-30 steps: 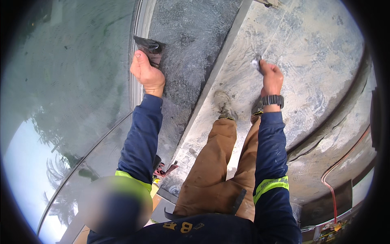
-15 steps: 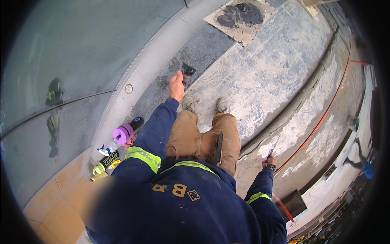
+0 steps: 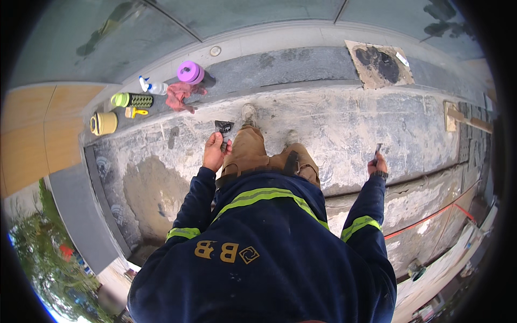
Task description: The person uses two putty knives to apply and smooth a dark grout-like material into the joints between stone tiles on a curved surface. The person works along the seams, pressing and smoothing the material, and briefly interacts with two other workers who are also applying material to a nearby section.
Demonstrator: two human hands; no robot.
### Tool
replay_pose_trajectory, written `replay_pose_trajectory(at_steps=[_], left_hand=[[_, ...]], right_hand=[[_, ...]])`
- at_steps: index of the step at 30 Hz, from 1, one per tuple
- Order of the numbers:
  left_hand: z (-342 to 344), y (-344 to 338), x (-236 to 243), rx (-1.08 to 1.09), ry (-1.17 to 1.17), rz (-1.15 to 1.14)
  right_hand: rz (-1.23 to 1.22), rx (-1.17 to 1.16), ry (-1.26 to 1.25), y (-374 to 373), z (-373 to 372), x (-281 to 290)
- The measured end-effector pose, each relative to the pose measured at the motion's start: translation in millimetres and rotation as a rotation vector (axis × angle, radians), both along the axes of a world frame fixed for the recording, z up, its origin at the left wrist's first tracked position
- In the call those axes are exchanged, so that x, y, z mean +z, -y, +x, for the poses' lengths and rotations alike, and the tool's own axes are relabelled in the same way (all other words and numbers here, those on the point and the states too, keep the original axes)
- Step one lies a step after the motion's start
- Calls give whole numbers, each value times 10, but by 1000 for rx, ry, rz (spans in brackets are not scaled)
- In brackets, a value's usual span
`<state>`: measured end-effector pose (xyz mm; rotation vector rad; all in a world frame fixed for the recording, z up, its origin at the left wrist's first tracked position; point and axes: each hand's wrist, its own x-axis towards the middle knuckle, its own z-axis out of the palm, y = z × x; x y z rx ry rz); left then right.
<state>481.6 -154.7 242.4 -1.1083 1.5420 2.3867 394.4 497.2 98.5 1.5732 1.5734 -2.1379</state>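
Observation:
My left hand [image 3: 214, 152] is closed around the handle of a putty knife [image 3: 224, 128], in front of my left leg. Its wide blade looks smeared with dark paste. Out to the right, my right hand [image 3: 378, 163] grips a small tool with a narrow dark blade [image 3: 377, 149]; its exact kind is too small to make out. Ahead and to the right lies a square board [image 3: 360, 75] bearing a mound of black mortar [image 3: 381, 63], with a small white piece [image 3: 402, 58] at its edge. Beneath both hands is a worn, whitish floor [image 3: 334, 118].
Along the wall at left stand a purple-topped bottle [image 3: 190, 73], a spray bottle [image 3: 156, 88], a green-capped bottle [image 3: 134, 100], a yellow brush [image 3: 137, 112] and a yellow tub [image 3: 105, 123]. A reddish rag [image 3: 180, 97] lies beside them. A red hose [image 3: 420, 222] runs at right.
My body and the view have turned to the right. My left hand has come back from over the dark stone strip toward my legs. My right hand has swung forward; both still hold their tools.

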Motion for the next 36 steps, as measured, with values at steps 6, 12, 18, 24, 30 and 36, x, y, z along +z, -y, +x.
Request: replay_pose_trajectory(at_steps=[6, 12, 18, 24, 30, 36], left_hand=[[666, -80, 110, 183, -134, 50], [971, 179, 374, 122, -186, -4], [1347, 859, 507, -263, -211, -277], [1515, 1321, 917, -502, -247, -642], [1509, 1420, 1216, -563, -324, -693], [1401, 1471, 1381, -595, -332, -698]], right_hand=[[-148, 187, -109, 1265, -1375, 475], [-402, 404, -79, 3085, -658, 596], [-86, 835, -96, 4482, 532, 1045], [1023, 1123, -974, 5605, 1207, 2745], [1262, 1260, -1222, 6066, 1526, 3105], [1233, 1242, -1237, 6237, 1526, 3017]])
